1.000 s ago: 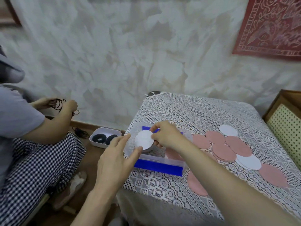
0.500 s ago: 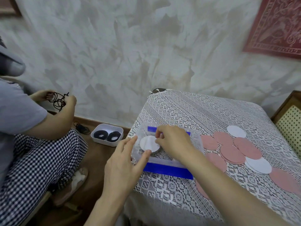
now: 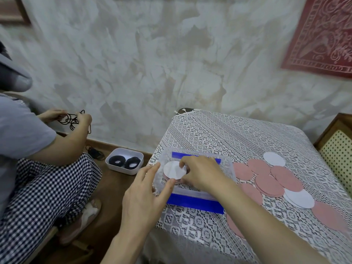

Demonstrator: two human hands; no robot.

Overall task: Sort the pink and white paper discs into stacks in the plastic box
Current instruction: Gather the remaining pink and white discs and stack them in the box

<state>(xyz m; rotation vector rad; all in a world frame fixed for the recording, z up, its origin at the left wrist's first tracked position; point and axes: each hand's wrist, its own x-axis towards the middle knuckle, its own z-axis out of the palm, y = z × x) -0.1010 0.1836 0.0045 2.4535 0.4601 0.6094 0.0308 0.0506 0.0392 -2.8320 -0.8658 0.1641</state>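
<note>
A clear plastic box (image 3: 226, 168) with blue clasps stands at the near left corner of the lace-covered table (image 3: 228, 134). Inside it a white disc (image 3: 174, 170) lies on top of a pink stack whose edge shows beneath. My right hand (image 3: 202, 173) reaches into the box, fingertips pinching the white disc's right edge. My left hand (image 3: 146, 195) rests against the box's left wall, thumb at the rim, fingers spread. Loose pink discs (image 3: 270, 181) and white discs (image 3: 299, 198) lie scattered to the right of the box.
Another person (image 3: 28, 159) sits at the left, handling black cords (image 3: 70, 120). A small white tray (image 3: 124, 163) with black rings sits on the floor. A wooden chair (image 3: 337, 147) stands at the right table edge. Behind is a wall.
The white disc went from tilted up in my right hand down flat onto the stack in the box. My left hand stayed at the box's left side.
</note>
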